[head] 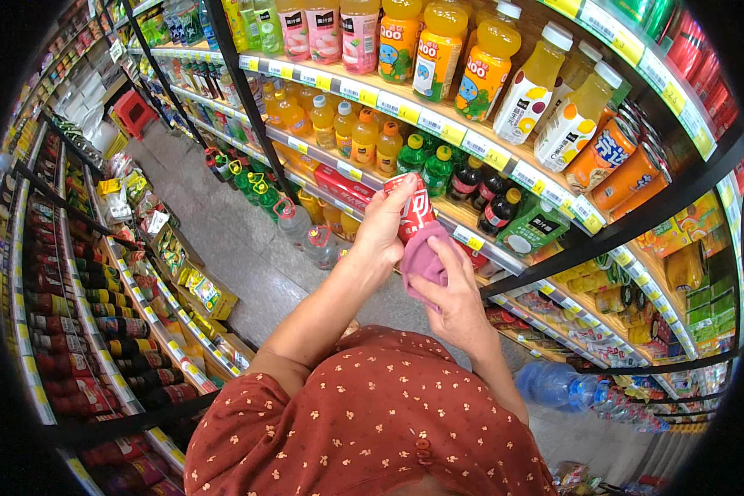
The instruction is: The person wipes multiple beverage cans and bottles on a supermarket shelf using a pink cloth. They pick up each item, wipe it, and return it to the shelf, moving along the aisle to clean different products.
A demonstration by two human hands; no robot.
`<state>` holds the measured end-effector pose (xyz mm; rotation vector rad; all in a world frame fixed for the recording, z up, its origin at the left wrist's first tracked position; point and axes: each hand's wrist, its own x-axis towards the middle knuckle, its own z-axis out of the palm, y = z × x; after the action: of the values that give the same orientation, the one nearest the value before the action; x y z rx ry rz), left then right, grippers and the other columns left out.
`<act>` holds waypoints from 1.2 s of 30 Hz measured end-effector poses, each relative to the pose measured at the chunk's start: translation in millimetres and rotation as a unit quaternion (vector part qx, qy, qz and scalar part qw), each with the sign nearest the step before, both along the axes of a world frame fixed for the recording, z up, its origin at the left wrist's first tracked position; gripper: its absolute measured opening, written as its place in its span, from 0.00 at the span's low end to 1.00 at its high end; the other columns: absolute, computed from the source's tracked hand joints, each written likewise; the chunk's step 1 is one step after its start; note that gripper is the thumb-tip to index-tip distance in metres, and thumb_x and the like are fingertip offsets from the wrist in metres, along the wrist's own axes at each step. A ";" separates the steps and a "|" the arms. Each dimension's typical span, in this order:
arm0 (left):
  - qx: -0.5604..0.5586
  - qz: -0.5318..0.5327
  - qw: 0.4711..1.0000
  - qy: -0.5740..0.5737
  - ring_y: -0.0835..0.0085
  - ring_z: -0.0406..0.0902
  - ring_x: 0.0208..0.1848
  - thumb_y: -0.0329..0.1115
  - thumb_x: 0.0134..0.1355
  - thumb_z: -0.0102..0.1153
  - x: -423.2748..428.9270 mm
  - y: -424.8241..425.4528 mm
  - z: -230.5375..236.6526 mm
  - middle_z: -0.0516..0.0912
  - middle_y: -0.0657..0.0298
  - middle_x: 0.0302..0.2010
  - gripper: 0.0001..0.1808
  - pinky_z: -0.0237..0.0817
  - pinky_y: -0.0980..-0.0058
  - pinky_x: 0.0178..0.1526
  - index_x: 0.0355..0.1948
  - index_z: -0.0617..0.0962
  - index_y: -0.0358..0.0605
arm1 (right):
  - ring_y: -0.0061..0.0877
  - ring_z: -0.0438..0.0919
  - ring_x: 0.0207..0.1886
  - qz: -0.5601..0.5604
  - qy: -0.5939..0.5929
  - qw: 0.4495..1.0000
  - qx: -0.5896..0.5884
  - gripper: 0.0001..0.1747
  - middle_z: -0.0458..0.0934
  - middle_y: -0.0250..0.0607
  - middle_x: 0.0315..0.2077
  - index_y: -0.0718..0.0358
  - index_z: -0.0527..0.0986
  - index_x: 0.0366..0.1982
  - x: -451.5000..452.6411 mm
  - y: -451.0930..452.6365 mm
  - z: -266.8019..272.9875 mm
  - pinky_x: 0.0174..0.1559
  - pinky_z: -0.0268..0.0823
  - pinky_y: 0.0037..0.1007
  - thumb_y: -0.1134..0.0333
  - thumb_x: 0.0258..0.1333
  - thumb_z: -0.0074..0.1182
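My left hand (pixel 381 226) grips a red drink can (pixel 414 214) near its upper end, the thumb lying over the top. The can bears white writing and is tilted, its lower end toward me. Around that lower end my right hand (pixel 459 294) holds a mauve cloth (pixel 426 263), pressed against the can, which hides its base. Both hands are held in front of my chest, before a shelf of bottled drinks. Just beyond the can stand green soda bottles (pixel 437 170) and dark cola bottles (pixel 499 211) with labels.
Juice bottles (pixel 434 56) line the upper shelf on the right, beside orange cans (pixel 607 152). Large clear bottles (pixel 322 247) stand on the grey floor (pixel 223 204). A red plastic stool (pixel 133 113) is down the aisle. Blue water jugs (pixel 558 384) lie low at right.
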<state>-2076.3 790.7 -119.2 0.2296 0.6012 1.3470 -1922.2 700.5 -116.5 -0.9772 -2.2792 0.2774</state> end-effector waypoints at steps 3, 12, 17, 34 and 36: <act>-0.001 0.042 0.999 0.001 0.76 0.80 0.30 0.38 0.58 0.65 0.5 2.2 5.1 0.81 0.67 0.31 0.13 0.75 0.71 0.34 0.38 0.76 0.47 | 0.49 0.63 0.62 -0.027 0.112 0.993 -0.026 0.22 0.59 0.57 0.61 0.62 0.77 0.45 0.7 -5.6 -13.9 0.61 0.58 0.40 0.78 0.43 0.61; 0.070 -0.032 0.997 0.025 0.75 0.80 0.37 0.43 0.63 0.59 7.3 -13.8 27.7 0.82 0.67 0.35 0.13 0.74 0.68 0.44 0.43 0.77 0.49 | 0.23 0.73 0.48 -0.085 0.484 0.833 -0.255 0.33 0.73 0.39 0.48 0.70 0.64 0.56 -13.5 -12.1 -21.9 0.51 0.67 0.27 0.75 0.48 0.64; 0.129 -0.063 0.989 0.025 0.74 0.79 0.43 0.47 0.66 0.53 5.9 -18.4 35.2 0.82 0.66 0.41 0.17 0.70 0.67 0.50 0.48 0.75 0.46 | 0.22 0.78 0.42 -0.061 0.566 0.746 -0.344 0.28 0.78 0.39 0.42 0.70 0.70 0.50 -4.8 -14.1 -10.2 0.46 0.71 0.28 0.78 0.45 0.65; 0.304 -0.169 0.938 -0.020 0.55 0.76 0.53 0.62 0.58 0.54 -2.4 -7.1 21.8 0.76 0.47 0.50 0.41 0.68 0.56 0.55 0.60 0.66 0.37 | 0.31 0.77 0.23 0.075 0.646 0.628 -0.428 0.43 0.76 0.58 0.39 0.76 0.58 0.56 -2.3 -8.6 11.3 0.19 0.68 0.24 0.55 0.44 0.59; 0.319 -0.178 0.931 -0.016 0.54 0.76 0.53 0.62 0.57 0.55 -0.8 -6.2 23.4 0.76 0.46 0.50 0.43 0.68 0.56 0.55 0.61 0.65 0.37 | 0.31 0.77 0.24 0.149 0.648 0.569 -0.484 0.44 0.76 0.56 0.38 0.75 0.58 0.57 3.3 -5.8 7.9 0.21 0.69 0.25 0.53 0.44 0.59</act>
<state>-2077.1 784.5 -95.8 0.8046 0.0615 1.1483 -1918.9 694.7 -108.6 -0.3962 -0.6901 1.8182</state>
